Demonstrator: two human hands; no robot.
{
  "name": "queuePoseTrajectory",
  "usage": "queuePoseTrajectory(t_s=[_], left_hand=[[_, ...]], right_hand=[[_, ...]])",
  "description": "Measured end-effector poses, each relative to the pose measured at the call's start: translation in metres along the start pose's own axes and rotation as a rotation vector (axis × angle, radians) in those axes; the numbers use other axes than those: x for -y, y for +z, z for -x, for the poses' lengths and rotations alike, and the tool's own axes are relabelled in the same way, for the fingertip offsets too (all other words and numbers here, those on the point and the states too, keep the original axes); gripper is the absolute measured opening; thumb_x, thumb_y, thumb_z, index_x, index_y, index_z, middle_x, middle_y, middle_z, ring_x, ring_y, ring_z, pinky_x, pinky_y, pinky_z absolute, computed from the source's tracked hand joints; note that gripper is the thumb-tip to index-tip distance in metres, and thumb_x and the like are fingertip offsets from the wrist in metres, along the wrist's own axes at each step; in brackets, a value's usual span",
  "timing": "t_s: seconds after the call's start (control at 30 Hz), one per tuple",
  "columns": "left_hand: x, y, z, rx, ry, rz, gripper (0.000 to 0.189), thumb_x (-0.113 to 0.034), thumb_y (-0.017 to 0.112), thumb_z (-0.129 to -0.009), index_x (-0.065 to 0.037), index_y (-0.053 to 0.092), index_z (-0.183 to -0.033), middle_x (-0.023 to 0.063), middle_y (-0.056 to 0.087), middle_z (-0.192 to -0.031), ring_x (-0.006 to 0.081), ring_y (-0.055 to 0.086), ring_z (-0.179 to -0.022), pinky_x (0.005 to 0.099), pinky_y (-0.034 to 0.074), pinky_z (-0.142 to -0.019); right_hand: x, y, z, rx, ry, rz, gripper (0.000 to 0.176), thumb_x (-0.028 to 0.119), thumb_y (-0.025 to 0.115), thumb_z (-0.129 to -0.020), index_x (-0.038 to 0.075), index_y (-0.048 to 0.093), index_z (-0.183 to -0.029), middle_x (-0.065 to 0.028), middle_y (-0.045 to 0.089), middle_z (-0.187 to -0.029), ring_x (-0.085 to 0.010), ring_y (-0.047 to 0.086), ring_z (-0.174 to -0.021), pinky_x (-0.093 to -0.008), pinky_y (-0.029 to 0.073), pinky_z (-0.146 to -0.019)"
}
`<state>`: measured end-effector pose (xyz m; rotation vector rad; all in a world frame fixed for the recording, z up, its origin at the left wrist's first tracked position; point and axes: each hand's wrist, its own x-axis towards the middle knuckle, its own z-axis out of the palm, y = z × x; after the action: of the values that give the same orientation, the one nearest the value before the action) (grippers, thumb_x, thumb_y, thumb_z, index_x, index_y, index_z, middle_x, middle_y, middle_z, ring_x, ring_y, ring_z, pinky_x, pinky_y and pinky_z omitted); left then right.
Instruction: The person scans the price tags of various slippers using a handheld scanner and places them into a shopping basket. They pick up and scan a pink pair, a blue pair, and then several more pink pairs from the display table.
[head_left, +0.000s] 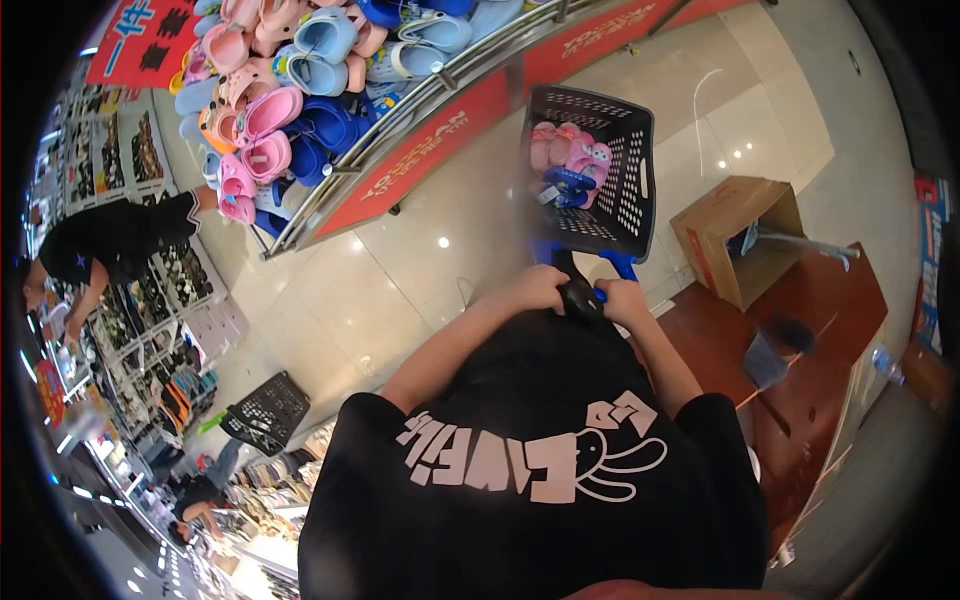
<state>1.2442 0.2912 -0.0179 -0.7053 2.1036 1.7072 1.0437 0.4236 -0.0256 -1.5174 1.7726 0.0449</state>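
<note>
Worn on the head, the one camera looks forward and steeply down, its round view wide: black shirt (530,400) nearest, cart basket (640,150) farther ahead, shoe stand (410,165) far left.

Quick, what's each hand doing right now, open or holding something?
Left hand: closed, holding the black handle of the shopping basket.
Right hand: closed, holding the other side of that handle.
</note>
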Motion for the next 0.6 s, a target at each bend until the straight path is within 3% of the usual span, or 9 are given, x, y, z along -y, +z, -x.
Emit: queuePoseTrajectory(t_s=[0.03, 0.1, 0.2, 0.27, 0.3, 0.37, 0.5, 0.57, 0.6], left_hand=[[0.001, -0.002, 0.008, 0.015, -0.001, -0.015, 0.048, -0.024, 0.078, -0.057, -0.003, 0.070, -0.100, 0.0183, 0.069, -0.094, 0.0351, 0.065, -0.094, 0.0435, 0.050, -0.084], [0.003, -0.006, 0.022, -0.150, 0.093, 0.022, 0.047, -0.022, 0.076, -0.060, -0.002, 0.068, -0.101, 0.0197, 0.068, -0.098, 0.0347, 0.064, -0.096, 0.0426, 0.049, -0.085], [0.048, -0.002, 0.020, -0.151, 0.108, 0.177, 0.043, -0.019, 0.074, -0.064, -0.003, 0.067, -0.103, 0.0152, 0.067, -0.098, 0.0292, 0.063, -0.093, 0.0409, 0.049, -0.084], [0.005, -0.032, 0.049, -0.165, -0.006, 0.424, 0.042, -0.014, 0.074, -0.066, -0.002, 0.067, -0.106, 0.0104, 0.066, -0.097, 0.0240, 0.060, -0.089, 0.0397, 0.050, -0.080], [0.007, -0.034, 0.047, -0.135, -0.006, 0.412, 0.042, -0.014, 0.074, -0.066, -0.002, 0.067, -0.106, 0.0104, 0.066, -0.097, 0.0240, 0.060, -0.089, 0.0397, 0.050, -0.080], [0.018, -0.043, 0.035, -0.136, 0.017, 0.118, 0.045, -0.036, 0.071, -0.080, -0.007, 0.066, -0.114, 0.0143, 0.069, -0.107, 0.0274, 0.067, -0.093, 0.0376, 0.051, -0.083], [0.016, -0.057, 0.025, -0.226, 0.057, -0.101, 0.051, -0.034, 0.066, -0.083, -0.009, 0.059, -0.126, 0.0130, 0.067, -0.114, 0.0286, 0.065, -0.102, 0.0370, 0.050, -0.087], [0.032, -0.063, 0.002, -0.192, 0.127, -0.176, 0.053, -0.030, 0.064, -0.085, -0.007, 0.055, -0.131, 0.0133, 0.066, -0.118, 0.0288, 0.064, -0.104, 0.0372, 0.050, -0.088], [0.040, -0.070, -0.012, -0.238, 0.252, -0.346, 0.053, -0.029, 0.065, -0.084, -0.006, 0.055, -0.131, 0.0128, 0.066, -0.119, 0.0289, 0.065, -0.104, 0.0377, 0.050, -0.088]], right_hand=[[0.006, 0.007, 0.001, -0.024, 0.002, -0.030, 0.026, 0.026, 0.066, -0.069, 0.010, 0.068, -0.089, -0.0177, 0.067, -0.079, -0.0362, 0.065, -0.078, -0.0443, 0.050, -0.070], [0.016, 0.021, 0.002, -0.023, 0.064, -0.092, 0.025, 0.025, 0.065, -0.071, 0.009, 0.068, -0.090, -0.0188, 0.067, -0.081, -0.0368, 0.065, -0.080, -0.0444, 0.050, -0.072], [0.030, 0.051, -0.004, -0.035, 0.008, -0.173, 0.034, 0.017, 0.064, -0.070, 0.003, 0.067, -0.101, -0.0202, 0.068, -0.082, -0.0366, 0.067, -0.083, -0.0450, 0.053, -0.075], [0.041, 0.057, -0.006, -0.049, 0.066, -0.238, 0.022, 0.022, 0.063, -0.074, 0.006, 0.068, -0.087, -0.0215, 0.066, -0.079, -0.0396, 0.065, -0.077, -0.0464, 0.052, -0.072], [0.047, 0.058, -0.005, -0.059, 0.090, -0.257, 0.022, 0.022, 0.063, -0.074, 0.006, 0.068, -0.087, -0.0215, 0.066, -0.079, -0.0396, 0.065, -0.077, -0.0464, 0.052, -0.072], [0.056, 0.054, -0.014, -0.070, 0.085, -0.264, 0.021, 0.020, 0.063, -0.072, 0.001, 0.068, -0.079, -0.0223, 0.066, -0.077, -0.0405, 0.065, -0.071, -0.0464, 0.054, -0.069], [0.068, 0.034, -0.018, -0.110, 0.110, -0.213, 0.022, 0.019, 0.062, -0.071, -0.002, 0.067, -0.072, -0.0224, 0.066, -0.077, -0.0404, 0.065, -0.070, -0.0462, 0.055, -0.069], [0.063, 0.022, -0.025, -0.129, 0.142, -0.169, 0.028, 0.019, 0.060, -0.074, -0.007, 0.067, -0.083, -0.0221, 0.068, -0.079, -0.0375, 0.068, -0.073, -0.0450, 0.055, -0.067], [0.057, 0.025, -0.035, -0.189, 0.173, -0.175, 0.023, 0.020, 0.061, -0.071, -0.002, 0.069, -0.071, -0.0226, 0.067, -0.077, -0.0404, 0.066, -0.071, -0.0473, 0.055, -0.069]])
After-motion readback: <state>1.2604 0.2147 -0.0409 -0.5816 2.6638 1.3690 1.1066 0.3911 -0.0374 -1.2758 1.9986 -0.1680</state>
